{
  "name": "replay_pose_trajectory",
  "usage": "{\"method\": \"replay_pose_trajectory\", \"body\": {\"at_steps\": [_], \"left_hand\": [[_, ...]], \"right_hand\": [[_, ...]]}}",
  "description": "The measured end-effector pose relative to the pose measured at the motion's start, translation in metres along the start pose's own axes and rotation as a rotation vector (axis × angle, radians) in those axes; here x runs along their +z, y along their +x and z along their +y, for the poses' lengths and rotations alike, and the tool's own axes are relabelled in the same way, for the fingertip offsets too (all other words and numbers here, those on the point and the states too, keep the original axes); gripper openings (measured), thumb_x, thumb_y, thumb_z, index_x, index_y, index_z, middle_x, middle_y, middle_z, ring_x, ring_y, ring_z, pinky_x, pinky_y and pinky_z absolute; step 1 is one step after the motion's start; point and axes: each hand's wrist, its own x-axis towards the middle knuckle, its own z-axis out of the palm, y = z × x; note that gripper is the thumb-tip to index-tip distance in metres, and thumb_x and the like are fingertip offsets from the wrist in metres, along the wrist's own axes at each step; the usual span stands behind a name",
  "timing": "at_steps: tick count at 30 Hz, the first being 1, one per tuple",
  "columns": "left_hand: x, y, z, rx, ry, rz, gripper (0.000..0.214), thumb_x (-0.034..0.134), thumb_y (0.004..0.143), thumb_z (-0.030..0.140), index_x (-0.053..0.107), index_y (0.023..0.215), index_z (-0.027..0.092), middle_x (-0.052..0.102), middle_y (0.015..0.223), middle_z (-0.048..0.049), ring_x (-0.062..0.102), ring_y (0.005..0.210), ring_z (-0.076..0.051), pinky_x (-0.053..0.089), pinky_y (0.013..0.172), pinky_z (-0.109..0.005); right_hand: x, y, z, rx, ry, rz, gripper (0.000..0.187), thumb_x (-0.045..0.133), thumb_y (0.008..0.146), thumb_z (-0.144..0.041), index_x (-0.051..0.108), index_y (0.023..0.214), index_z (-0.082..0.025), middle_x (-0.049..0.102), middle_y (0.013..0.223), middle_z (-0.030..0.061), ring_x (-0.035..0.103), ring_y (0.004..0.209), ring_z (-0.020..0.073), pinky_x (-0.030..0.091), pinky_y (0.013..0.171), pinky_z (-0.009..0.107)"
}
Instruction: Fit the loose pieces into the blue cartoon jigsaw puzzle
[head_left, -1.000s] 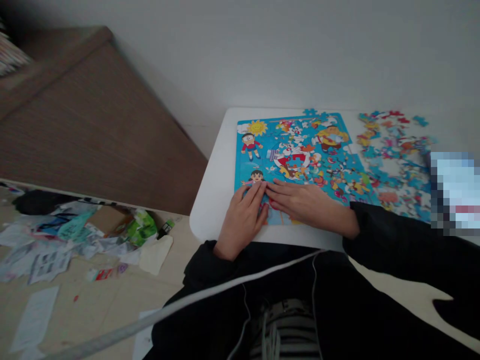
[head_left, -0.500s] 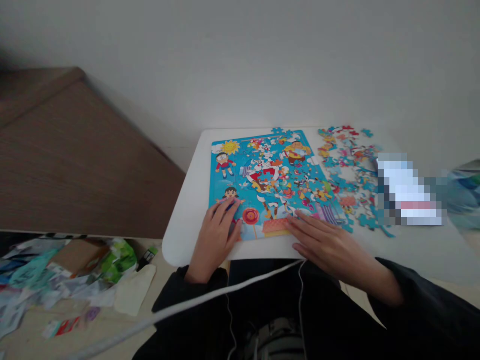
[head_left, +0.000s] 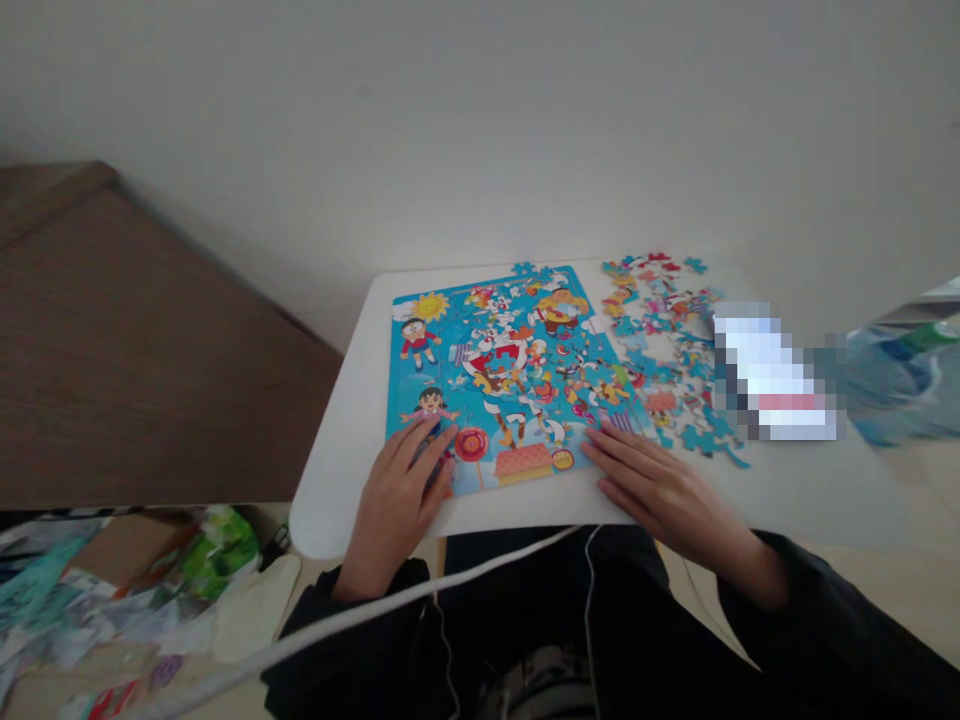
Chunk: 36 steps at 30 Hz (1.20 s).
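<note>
My left hand (head_left: 397, 490) lies spread and flat on the near edge of the jigsaw puzzle (head_left: 517, 370), pinching nothing, its fingertips just beside a printed lollipop (head_left: 472, 444). My right hand (head_left: 667, 490) is also spread and palm down, touching the puzzle's near right corner and holding no piece. Neither hand is gripping; both look to be resting lightly. The puzzle lies flat on the white desk (head_left: 337, 500), close to the desk's near edge, with its picture mostly joined and gaps showing towards the right. I can't tell whether a tray lies beneath it. My read on handling: the pieces look like thin, light, stiff card, with tabs that could bend if forced. A single piece is best taken by its edges between thumb and finger. The joined part could slide apart if shoved sideways, so any lift should come from under the puzzle's rim, with both hands and kept level. Right of the puzzle, loose pieces (head_left: 660, 340) lie in a scattered heap, and a pixelated patch (head_left: 772, 375) hides whatever is just beyond them. Left of the puzzle stands a brown wooden panel (head_left: 150, 340). Below and left of it, crumpled paper and plastic litter (head_left: 127, 580) covers the floor.
</note>
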Motion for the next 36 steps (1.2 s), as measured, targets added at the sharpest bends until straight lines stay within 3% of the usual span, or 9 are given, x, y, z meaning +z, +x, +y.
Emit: {"method": "replay_pose_trajectory", "body": {"at_steps": [9,22,28,36], "left_hand": [[0.006,-0.002,-0.018,0.066,0.017,0.010,0.046,0.043,0.089,0.028,0.036,0.134,0.029,0.046,0.131,-0.0079,0.045,0.120,-0.027,0.042,0.097,-0.048],[0.005,-0.003,-0.021,0.060,0.015,-0.021,0.044,0.041,0.090,0.028,0.035,0.134,0.030,0.044,0.131,-0.0075,0.043,0.121,-0.027,0.041,0.098,-0.047],[0.005,-0.004,-0.021,0.103,0.056,0.000,0.040,0.039,0.090,0.028,0.039,0.130,0.023,0.046,0.129,-0.0102,0.044,0.119,-0.027,0.042,0.098,-0.045],[0.005,-0.004,-0.016,0.067,0.046,0.014,0.041,0.042,0.089,0.025,0.040,0.131,0.024,0.046,0.130,-0.0091,0.044,0.119,-0.026,0.041,0.098,-0.044]], "right_hand": [[-0.004,-0.003,-0.001,-0.013,0.010,0.055,0.037,0.046,0.087,-0.020,0.054,0.122,-0.014,0.057,0.124,0.0089,0.045,0.122,0.0185,0.043,0.101,0.036],[-0.030,-0.029,0.028,0.093,-0.032,0.081,0.029,0.046,0.088,-0.017,0.060,0.113,-0.015,0.064,0.114,0.0072,0.056,0.110,0.0154,0.050,0.093,0.030],[-0.039,-0.006,0.042,0.176,-0.096,0.075,0.030,0.045,0.089,-0.025,0.060,0.113,-0.016,0.064,0.114,0.0065,0.059,0.105,0.0174,0.050,0.092,0.034],[-0.025,0.026,0.041,0.220,-0.153,0.003,0.035,0.048,0.088,-0.033,0.059,0.117,-0.019,0.064,0.113,0.0060,0.058,0.106,0.0208,0.051,0.087,0.035]]}}
